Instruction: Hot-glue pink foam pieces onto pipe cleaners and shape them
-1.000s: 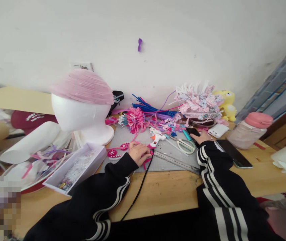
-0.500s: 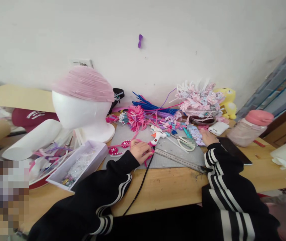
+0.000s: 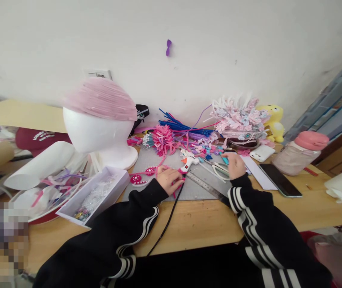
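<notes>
My left hand (image 3: 169, 180) rests low on the grey cutting mat (image 3: 199, 192), its fingers closed around pink pipe cleaner (image 3: 161, 161). Just left of it lie pink round pieces edged with white beads (image 3: 135, 179). Right beside these fingers is a white glue gun (image 3: 190, 161) with an orange tip. My right hand (image 3: 236, 166) is at the mat's right side, next to the scissors (image 3: 219, 170) and a teal object (image 3: 225, 159). Its fingers are mostly hidden behind the back of the hand, so a grip cannot be made out. A metal ruler (image 3: 204, 185) runs between my hands.
A white mannequin head (image 3: 99, 132) wears a pink cap. Nearby stands a white box (image 3: 119, 182) of clear beads. Behind are blue pipe cleaners (image 3: 180, 126) and a pastel flower headpiece (image 3: 240, 118). At right lie a dark phone (image 3: 280, 180) and a pink-lidded jar (image 3: 297, 154).
My right hand has moved left to the scissors and teal object, now covering much of the patterned item there. A white strip and the dark phone are more exposed. My left hand stays put.
</notes>
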`<act>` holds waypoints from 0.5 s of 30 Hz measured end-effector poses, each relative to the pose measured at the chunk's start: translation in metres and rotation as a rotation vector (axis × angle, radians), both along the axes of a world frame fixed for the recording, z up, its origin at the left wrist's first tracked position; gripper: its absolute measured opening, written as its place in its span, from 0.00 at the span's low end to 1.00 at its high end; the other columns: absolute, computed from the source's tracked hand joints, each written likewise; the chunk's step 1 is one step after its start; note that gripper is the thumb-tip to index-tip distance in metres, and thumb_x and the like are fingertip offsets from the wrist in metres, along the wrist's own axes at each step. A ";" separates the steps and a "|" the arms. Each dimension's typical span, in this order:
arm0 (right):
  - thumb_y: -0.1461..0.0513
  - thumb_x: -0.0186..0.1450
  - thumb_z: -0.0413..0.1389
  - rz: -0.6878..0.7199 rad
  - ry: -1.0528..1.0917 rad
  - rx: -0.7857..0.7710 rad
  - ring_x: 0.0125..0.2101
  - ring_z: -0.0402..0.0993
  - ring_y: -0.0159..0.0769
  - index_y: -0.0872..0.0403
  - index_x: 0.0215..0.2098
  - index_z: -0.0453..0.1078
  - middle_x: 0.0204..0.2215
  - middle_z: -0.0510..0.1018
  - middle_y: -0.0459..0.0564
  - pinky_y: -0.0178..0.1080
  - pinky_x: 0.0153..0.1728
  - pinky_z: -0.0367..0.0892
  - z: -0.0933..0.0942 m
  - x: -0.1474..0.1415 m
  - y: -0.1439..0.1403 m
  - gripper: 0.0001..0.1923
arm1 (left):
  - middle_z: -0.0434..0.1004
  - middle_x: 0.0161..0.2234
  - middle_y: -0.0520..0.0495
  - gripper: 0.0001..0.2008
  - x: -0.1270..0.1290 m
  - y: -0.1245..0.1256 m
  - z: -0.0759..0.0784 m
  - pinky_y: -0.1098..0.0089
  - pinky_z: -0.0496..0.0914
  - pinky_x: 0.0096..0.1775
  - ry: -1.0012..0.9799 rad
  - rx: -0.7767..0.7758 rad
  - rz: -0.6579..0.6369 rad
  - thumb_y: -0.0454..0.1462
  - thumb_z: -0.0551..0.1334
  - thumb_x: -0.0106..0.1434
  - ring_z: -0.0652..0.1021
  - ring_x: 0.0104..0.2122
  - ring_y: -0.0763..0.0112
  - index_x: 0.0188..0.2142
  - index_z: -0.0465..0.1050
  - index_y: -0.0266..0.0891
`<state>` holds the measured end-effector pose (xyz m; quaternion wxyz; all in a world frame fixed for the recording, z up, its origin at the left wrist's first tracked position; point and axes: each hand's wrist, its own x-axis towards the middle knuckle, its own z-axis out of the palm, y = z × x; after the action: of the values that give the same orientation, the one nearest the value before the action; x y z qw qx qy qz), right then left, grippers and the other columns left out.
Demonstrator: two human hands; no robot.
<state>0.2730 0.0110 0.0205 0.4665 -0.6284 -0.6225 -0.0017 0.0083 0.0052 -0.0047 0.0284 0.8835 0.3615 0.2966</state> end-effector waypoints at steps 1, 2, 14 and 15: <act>0.58 0.62 0.38 0.112 -0.017 0.043 0.37 0.68 0.37 0.57 0.29 0.70 0.31 0.75 0.54 0.39 0.42 0.60 -0.002 -0.017 -0.003 0.20 | 0.73 0.24 0.54 0.11 0.000 0.000 0.000 0.65 0.50 0.39 -0.005 0.001 0.007 0.42 0.51 0.58 0.70 0.28 0.75 0.24 0.65 0.39; 0.58 0.62 0.40 0.229 -0.039 0.057 0.36 0.68 0.37 0.56 0.29 0.70 0.30 0.75 0.53 0.39 0.41 0.61 -0.005 -0.034 -0.006 0.18 | 0.73 0.24 0.54 0.11 0.000 0.000 0.000 0.64 0.50 0.39 -0.012 0.001 0.016 0.42 0.51 0.58 0.70 0.28 0.75 0.24 0.64 0.39; 0.62 0.57 0.52 0.728 -0.029 -0.039 0.29 0.69 0.33 0.55 0.26 0.68 0.25 0.74 0.49 0.37 0.33 0.65 -0.019 -0.097 -0.017 0.06 | 0.73 0.25 0.55 0.08 -0.001 0.002 -0.004 0.65 0.50 0.39 -0.012 0.016 0.016 0.38 0.52 0.58 0.71 0.30 0.75 0.26 0.65 0.39; 0.62 0.57 0.52 0.735 -0.016 -0.047 0.29 0.69 0.33 0.55 0.26 0.68 0.25 0.73 0.49 0.37 0.33 0.65 -0.018 -0.096 -0.017 0.05 | 0.73 0.26 0.55 0.08 -0.001 0.002 -0.003 0.65 0.50 0.39 -0.008 0.014 0.020 0.38 0.52 0.58 0.71 0.30 0.75 0.26 0.65 0.39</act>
<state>0.1767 -0.0058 0.0021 0.4165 -0.3732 -0.8103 0.1753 0.0071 0.0069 -0.0081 0.0207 0.8788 0.3680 0.3029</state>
